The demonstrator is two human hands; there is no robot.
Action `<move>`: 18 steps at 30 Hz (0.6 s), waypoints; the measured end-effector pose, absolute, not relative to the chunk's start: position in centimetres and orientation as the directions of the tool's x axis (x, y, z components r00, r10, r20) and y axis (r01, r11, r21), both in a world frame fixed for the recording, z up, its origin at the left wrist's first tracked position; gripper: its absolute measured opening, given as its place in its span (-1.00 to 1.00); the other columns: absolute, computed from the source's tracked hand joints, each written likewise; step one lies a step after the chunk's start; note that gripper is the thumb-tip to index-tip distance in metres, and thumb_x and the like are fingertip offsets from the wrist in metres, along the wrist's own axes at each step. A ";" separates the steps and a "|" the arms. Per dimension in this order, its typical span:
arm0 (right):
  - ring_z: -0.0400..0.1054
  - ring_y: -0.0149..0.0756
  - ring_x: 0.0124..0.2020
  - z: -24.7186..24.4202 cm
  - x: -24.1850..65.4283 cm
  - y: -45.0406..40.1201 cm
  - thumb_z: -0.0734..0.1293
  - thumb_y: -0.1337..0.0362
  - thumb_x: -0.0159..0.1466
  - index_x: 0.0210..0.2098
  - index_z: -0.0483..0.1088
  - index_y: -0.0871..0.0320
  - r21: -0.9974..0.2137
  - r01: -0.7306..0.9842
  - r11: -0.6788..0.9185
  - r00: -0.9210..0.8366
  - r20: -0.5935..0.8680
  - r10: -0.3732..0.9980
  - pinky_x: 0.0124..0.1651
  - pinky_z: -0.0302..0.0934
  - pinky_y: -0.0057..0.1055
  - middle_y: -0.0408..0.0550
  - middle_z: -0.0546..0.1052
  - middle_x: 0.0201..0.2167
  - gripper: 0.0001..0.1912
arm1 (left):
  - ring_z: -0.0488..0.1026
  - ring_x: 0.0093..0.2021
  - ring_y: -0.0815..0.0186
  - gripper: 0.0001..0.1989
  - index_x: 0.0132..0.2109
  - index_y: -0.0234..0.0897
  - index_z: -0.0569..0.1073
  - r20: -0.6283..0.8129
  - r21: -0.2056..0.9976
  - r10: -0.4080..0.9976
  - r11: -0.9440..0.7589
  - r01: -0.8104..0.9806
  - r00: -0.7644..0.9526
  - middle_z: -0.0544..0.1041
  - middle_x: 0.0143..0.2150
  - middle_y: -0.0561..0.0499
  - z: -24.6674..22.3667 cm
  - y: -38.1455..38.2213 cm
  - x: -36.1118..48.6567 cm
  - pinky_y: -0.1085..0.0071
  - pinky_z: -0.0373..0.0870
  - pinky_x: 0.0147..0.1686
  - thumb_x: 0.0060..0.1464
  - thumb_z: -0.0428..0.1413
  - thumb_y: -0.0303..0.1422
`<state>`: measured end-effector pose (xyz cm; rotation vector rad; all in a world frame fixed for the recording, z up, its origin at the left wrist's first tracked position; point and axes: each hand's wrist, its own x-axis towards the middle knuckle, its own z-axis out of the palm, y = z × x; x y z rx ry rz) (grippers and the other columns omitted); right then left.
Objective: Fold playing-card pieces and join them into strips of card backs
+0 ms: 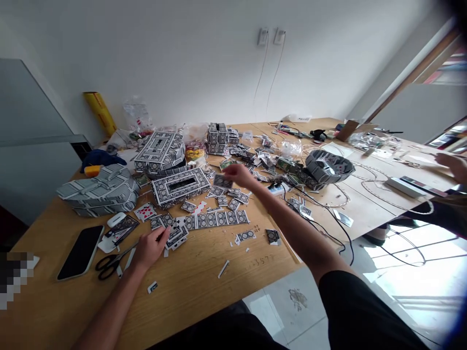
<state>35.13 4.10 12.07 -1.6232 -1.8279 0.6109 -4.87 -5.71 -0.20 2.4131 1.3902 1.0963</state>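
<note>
My right hand (237,174) is reached out over the pile, its fingers closed on the edge of a dark patterned playing card (221,182). Nearer to me, my left hand (150,249) rests low over the table with its fingers curled together beside several folded playing cards (178,236); what they hold, if anything, is hidden. A strip of joined folded cards (219,219) runs right from there. Behind it lies a rectangular frame made of folded cards (181,186) with a dark slot. Loose folded pieces (233,204) are scattered below my right hand.
Black scissors (108,265) and a phone (80,253) lie at the left. Woven card boxes (160,148) and a grey woven basket (102,189) stand behind. Right are an octagonal basket (330,169), cables (321,221) and another person's hand (452,165).
</note>
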 end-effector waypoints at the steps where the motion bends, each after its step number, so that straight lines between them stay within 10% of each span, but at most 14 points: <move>1: 0.60 -0.28 -0.20 11.3 33.1 3.2 0.48 0.34 0.35 0.02 0.62 0.23 -0.715 0.677 0.176 -0.117 0.131 0.984 -0.15 0.47 -0.40 0.09 0.72 -0.13 -0.75 | 0.17 -0.59 0.46 -0.53 -0.49 -0.26 0.37 0.517 0.462 0.798 -0.565 0.683 0.310 0.31 -0.62 0.16 -0.2 -5.7 -4.9 0.50 0.14 -0.46 0.39 0.10 -0.15; 10: 0.51 -0.32 -0.25 6.1 19.2 -0.9 0.44 0.40 0.38 -0.17 0.63 0.17 -0.805 0.480 0.350 -0.396 0.157 0.905 -0.18 0.23 -0.46 -0.08 0.70 -0.26 -0.91 | 0.56 -0.28 0.25 -0.75 0.02 -0.25 0.54 0.614 0.448 0.749 -0.590 0.672 0.248 0.60 -0.23 -0.05 1.2 -6.2 -5.6 0.38 0.50 -0.21 0.40 0.12 -0.19; 14: 0.57 -0.29 -0.26 5.4 17.5 -0.5 0.51 0.33 0.34 -0.07 0.59 0.21 -0.841 0.433 0.324 -0.418 0.131 0.899 -0.22 0.25 -0.48 -0.06 0.70 -0.30 -0.82 | 0.51 0.18 -0.01 -0.48 0.35 -0.20 0.39 0.681 0.294 0.630 -0.702 0.649 0.373 0.52 0.19 -0.24 2.2 -6.5 -5.3 0.08 0.48 0.19 0.33 0.23 -0.23; 18: 0.60 -0.28 -0.27 4.8 16.6 -0.5 0.52 0.36 0.31 0.03 0.52 0.23 -0.884 0.383 0.267 -0.426 0.087 0.900 -0.24 0.31 -0.50 -0.10 0.68 -0.35 -0.69 | 0.51 0.20 -0.02 -0.40 0.42 -0.11 0.32 0.658 0.216 0.584 -0.750 0.625 0.475 0.52 0.21 -0.20 2.2 -6.5 -4.3 0.05 0.45 0.24 0.31 0.26 -0.28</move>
